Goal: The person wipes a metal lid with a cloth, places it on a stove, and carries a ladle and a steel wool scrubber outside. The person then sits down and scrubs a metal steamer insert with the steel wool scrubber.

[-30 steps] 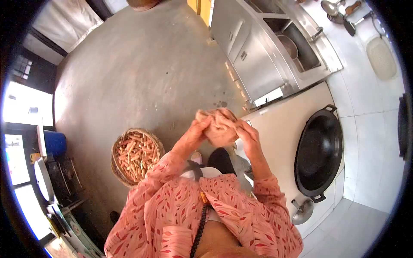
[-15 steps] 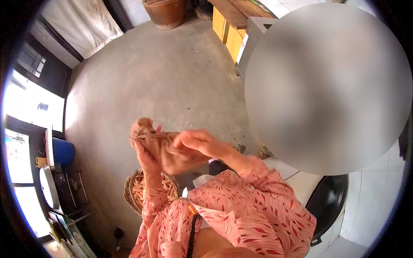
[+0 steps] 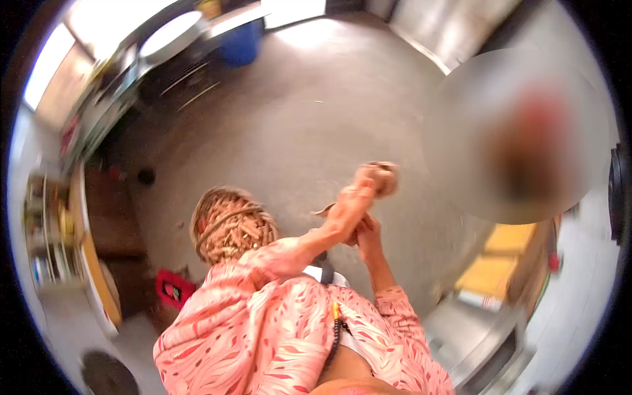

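A bunched brown cloth (image 3: pixel 387 176) is out in front of my body, above the floor. My left hand (image 3: pixel 357 192) reaches across to the right and is closed around it, its bulk showing past my fingers. Lower and nearer me, my right hand (image 3: pixel 367 234) is closed at the trailing part of the same cloth. Motion blurs both hands, and my left forearm partly hides the cloth between them. Left of my arm stands a wicker basket (image 3: pixel 203 209) full of short orange-brown pieces, whose kind I cannot make out.
Bare concrete floor (image 3: pixel 296 125) stretches ahead. A blue bin (image 3: pixel 241 45) and white basin (image 3: pixel 172 38) are at the upper left. A red item (image 3: pixel 174 288) lies left of me. Yellow-fronted furniture (image 3: pixel 487 275) and a metal-grey unit (image 3: pixel 471 336) are on the right. A grey blur covers the upper right.
My body and view have turned, so the room has swung round. The cloth and both hands have moved from left of centre to the right. My left arm now crosses my front.
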`<move>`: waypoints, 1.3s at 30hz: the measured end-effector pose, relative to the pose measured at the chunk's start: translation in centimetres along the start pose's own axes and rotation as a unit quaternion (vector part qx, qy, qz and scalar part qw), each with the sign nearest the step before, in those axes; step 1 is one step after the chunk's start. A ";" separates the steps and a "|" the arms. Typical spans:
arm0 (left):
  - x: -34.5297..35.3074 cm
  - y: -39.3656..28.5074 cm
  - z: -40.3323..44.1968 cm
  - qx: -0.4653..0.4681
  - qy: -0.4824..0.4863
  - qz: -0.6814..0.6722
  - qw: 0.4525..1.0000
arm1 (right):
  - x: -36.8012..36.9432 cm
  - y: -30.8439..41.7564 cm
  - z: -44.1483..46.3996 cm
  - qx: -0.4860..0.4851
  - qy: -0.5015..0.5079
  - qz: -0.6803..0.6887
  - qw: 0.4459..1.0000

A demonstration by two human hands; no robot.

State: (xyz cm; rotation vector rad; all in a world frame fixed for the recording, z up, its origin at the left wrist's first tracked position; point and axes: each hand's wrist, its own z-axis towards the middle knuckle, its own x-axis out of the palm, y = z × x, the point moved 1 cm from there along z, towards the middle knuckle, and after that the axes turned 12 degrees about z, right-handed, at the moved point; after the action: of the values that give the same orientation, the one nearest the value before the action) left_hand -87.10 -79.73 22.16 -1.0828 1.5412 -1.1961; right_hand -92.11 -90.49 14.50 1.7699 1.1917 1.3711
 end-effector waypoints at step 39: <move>-60.8 16.8 27.6 -0.253 -0.498 -0.333 0.759 | 55.3 18.0 77.4 -0.048 0.418 -0.107 0.901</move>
State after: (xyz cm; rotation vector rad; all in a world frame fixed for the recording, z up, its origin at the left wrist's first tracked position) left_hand -48.25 -24.41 9.18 -2.2788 0.5870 -0.3533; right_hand -9.36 -42.88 30.84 0.9173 1.6345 2.0843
